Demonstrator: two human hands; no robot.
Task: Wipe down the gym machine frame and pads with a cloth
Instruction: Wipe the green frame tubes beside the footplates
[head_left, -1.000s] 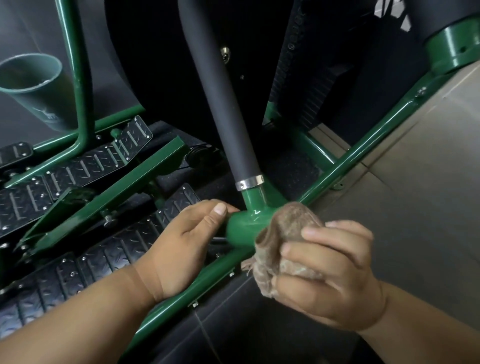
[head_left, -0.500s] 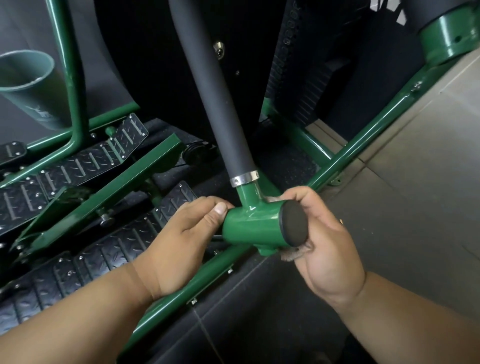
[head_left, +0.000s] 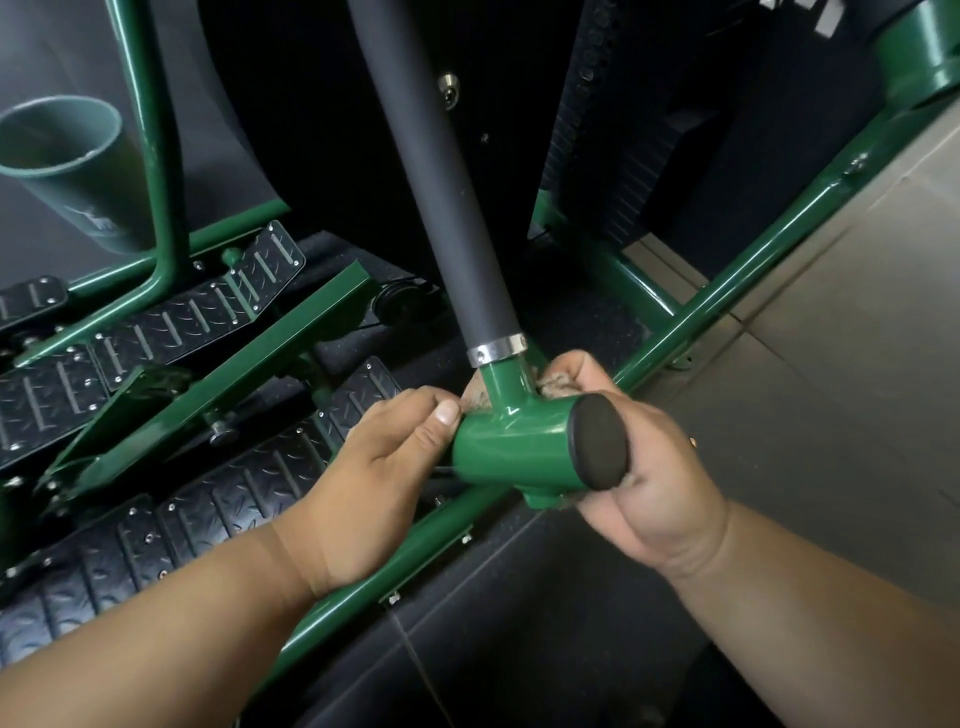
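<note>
The scene is dim, the machine's interior falling into near black. Light from above right brightens the tiled floor (head_left: 852, 332) and lays small glossy highlights along the green frame (head_left: 519, 452). The hands are evenly lit and cast soft shadows below. Focus is sharp at centre; the wide lens bends straight tubes toward the edges, and the nearest forearms look slightly soft.
</note>
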